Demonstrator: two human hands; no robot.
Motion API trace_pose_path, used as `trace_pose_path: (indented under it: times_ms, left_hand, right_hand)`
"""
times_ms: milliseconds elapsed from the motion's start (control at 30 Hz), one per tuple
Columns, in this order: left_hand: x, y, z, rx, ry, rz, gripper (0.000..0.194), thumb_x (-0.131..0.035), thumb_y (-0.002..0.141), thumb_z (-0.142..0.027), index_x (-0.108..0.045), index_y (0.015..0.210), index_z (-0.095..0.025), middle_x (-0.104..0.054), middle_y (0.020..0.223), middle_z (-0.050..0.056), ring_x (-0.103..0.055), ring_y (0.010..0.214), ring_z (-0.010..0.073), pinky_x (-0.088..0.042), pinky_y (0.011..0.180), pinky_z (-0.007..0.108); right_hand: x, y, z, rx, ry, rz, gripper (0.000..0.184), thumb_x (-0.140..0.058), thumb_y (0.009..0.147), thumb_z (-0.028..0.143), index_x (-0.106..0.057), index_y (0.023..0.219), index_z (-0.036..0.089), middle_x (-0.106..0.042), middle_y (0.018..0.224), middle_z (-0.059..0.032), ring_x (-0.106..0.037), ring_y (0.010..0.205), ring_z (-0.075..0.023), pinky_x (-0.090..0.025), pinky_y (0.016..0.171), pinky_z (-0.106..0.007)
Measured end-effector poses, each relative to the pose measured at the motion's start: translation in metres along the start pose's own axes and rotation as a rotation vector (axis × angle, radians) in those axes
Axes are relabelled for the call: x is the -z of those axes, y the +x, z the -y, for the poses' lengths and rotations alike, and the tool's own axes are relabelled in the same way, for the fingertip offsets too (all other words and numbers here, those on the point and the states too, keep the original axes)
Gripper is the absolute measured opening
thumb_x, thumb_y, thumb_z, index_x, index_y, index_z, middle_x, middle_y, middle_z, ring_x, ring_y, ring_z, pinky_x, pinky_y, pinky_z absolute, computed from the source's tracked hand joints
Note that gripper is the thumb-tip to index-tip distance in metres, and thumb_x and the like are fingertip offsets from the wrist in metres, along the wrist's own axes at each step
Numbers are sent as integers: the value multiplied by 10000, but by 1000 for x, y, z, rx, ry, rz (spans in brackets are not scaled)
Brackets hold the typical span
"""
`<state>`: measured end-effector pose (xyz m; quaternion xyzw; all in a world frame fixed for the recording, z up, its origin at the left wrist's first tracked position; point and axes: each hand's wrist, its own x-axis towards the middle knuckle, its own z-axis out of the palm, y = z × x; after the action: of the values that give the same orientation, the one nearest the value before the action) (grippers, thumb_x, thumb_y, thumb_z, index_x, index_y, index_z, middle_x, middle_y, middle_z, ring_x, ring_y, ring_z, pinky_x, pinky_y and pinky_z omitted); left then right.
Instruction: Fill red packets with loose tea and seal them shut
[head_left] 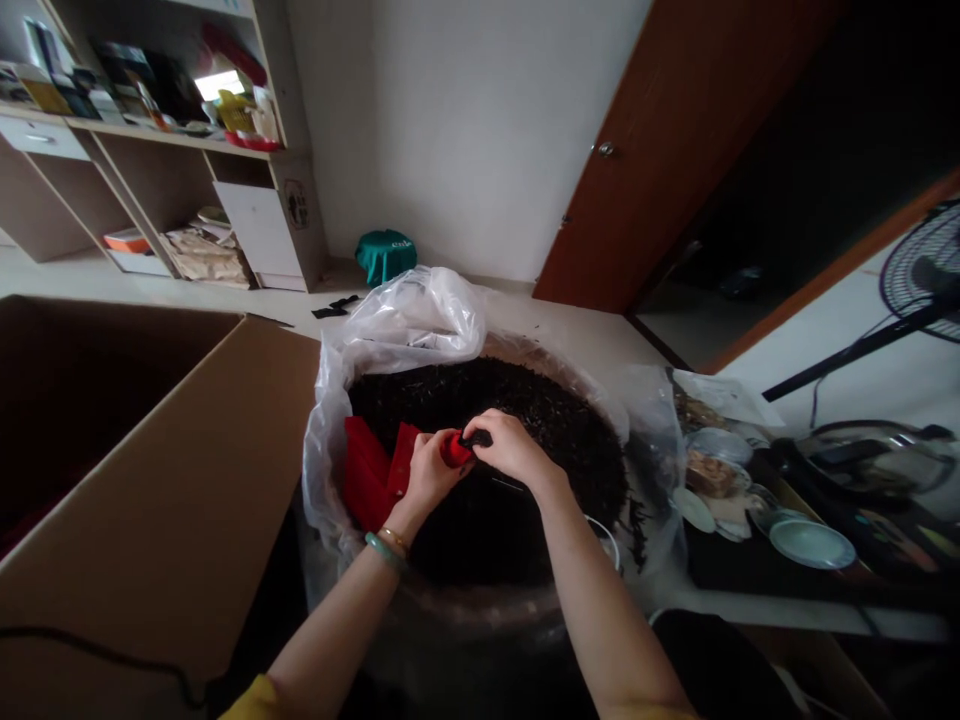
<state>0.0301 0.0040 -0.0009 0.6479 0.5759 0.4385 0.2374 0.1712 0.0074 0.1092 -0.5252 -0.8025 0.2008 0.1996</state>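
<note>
My left hand [429, 474], with a green bangle and a gold bracelet at the wrist, is closed round a small red pouch [455, 449] whose mouth faces my right hand. My right hand [510, 446] pinches a clump of dark shreds [477, 438] at that mouth. Both hands are above a wide round container lined with clear plastic [330, 400], full of loose black shreds that look like dried leaves [555, 420]. More red pouches or pieces of red cloth [366, 475] lie on the shreds to the left of my left hand.
A large open cardboard box [165, 500] stands at the left. To the right, a low dark table holds a pale green dish [811, 543], a glass lid [877, 455] and small bowls. Behind are a teal covered bin [385, 257], shelves and a brown door [637, 140].
</note>
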Motion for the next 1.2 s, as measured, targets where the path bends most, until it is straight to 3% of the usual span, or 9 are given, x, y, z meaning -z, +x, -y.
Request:
trace_pose_path:
  times_ms: [200,300,567,667,800,933,1100,1200]
  left_hand:
    - [-1,-2,-1,-46,1,122,594,-829,532,-288,-623,1083,-205,-608,933,56,-526,924,234,-491,829,361]
    - [-1,-2,-2,-56,-15,164,643,-844,510,-312,-616,1101,-204,-605,954,55,-527,936,235,-487,847,366]
    - [-1,-3,-5,-43,-35,164,607,-844,517,-317,-629,1076,-213,-602,929,43,-537,911,224,-487,838,348]
    - [-2,-3,-5,-32,-35,140,602,-844,518,-330,-633,1068,-205,-588,926,46,-541,902,220,-491,827,342]
    - [-3,-3,-3,-21,-32,128,624,-849,519,-347,-628,1084,-202,-578,925,48,-548,884,213,-494,822,342]
    - [-3,-3,-3,-21,-34,109,636,-855,518,-330,-622,1097,-209,-585,938,47,-553,863,203,-499,806,333]
    - [0,-2,-3,-14,-44,109,616,-859,519,-345,-633,1076,-210,-601,919,41,-553,872,206,-496,808,336]
    - [0,-2,-2,-23,-71,124,624,-862,509,-375,-638,1067,-209,-601,920,46,-552,878,210,-496,810,344]
  right_hand:
    - [1,-6,-12,-76,-201,82,287,-608,681,6,-739,800,232,-653,846,-47,-622,775,-181,-463,742,-262]
    - [5,-6,-14,-81,-215,68,280,-617,696,31,-743,837,237,-656,859,-48,-625,806,-188,-467,783,-277]
    - [7,-8,-5,-10,-40,-36,444,-651,679,61,-677,1091,225,-624,1056,-60,-619,946,-181,-475,914,-320]
    - [2,-10,-7,-15,50,-100,507,-647,674,65,-637,1155,226,-629,1083,-61,-628,949,-180,-497,897,-316]
    - [-6,-14,-8,-84,217,-107,444,-574,773,118,-590,1207,208,-683,1010,-57,-666,853,-157,-541,813,-294]
    - [-10,-19,-6,-91,238,-84,386,-452,865,137,-574,1222,218,-719,1019,-54,-673,930,-169,-516,888,-323]
    - [-20,-23,-14,-65,316,-154,413,-387,890,156,-521,1277,210,-696,1089,-62,-668,952,-161,-535,859,-319]
    - [-24,-26,-20,-68,386,-189,395,-406,888,204,-533,1262,198,-710,1028,-68,-681,891,-163,-559,793,-310]
